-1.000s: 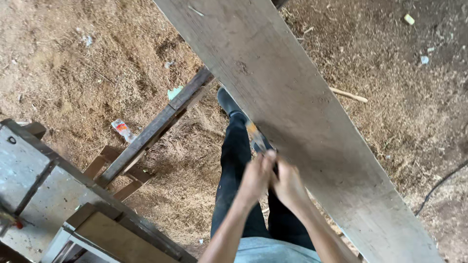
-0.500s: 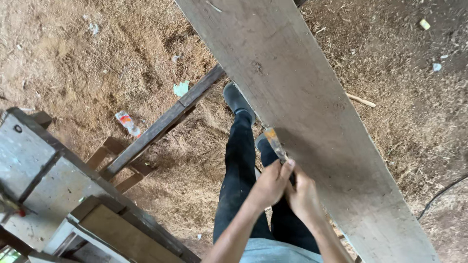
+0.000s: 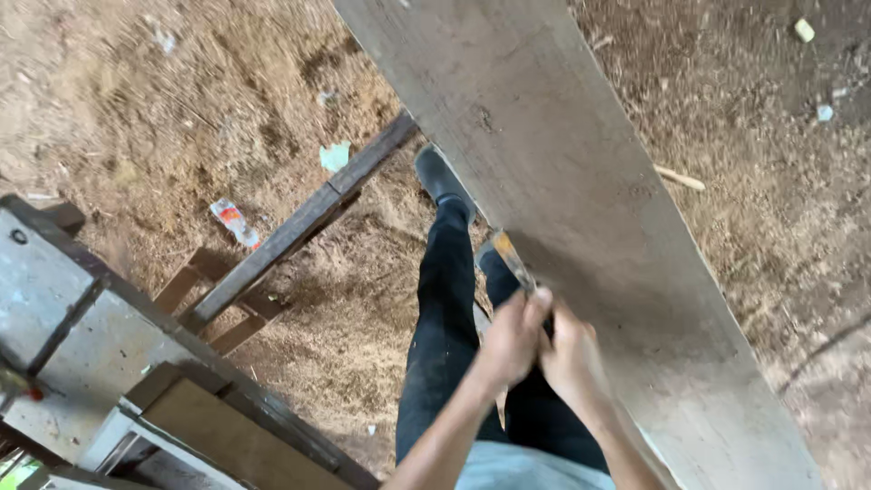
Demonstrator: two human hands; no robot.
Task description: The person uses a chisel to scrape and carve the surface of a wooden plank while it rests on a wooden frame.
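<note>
1. Both hands, the left hand [image 3: 510,340] and the right hand [image 3: 570,356], close together around the handle of a narrow orange-tipped metal chisel [image 3: 513,263], fingers clamped tight on it

2. The blade lies against the near edge of a long, wide grey wooden plank [image 3: 581,209] slanting across the sawdust-strewn dirt floor [image 3: 181,118]

3. A dark wooden rail [image 3: 299,222] and a grey metal workbench [image 3: 63,327] stand to the left

4. Judged from here, clean work needs a low blade angle and steady, even pressure along the edge

Sawdust-strewn dirt floor [image 3: 181,109], grey metal workbench [image 3: 63,318], daylight
</note>
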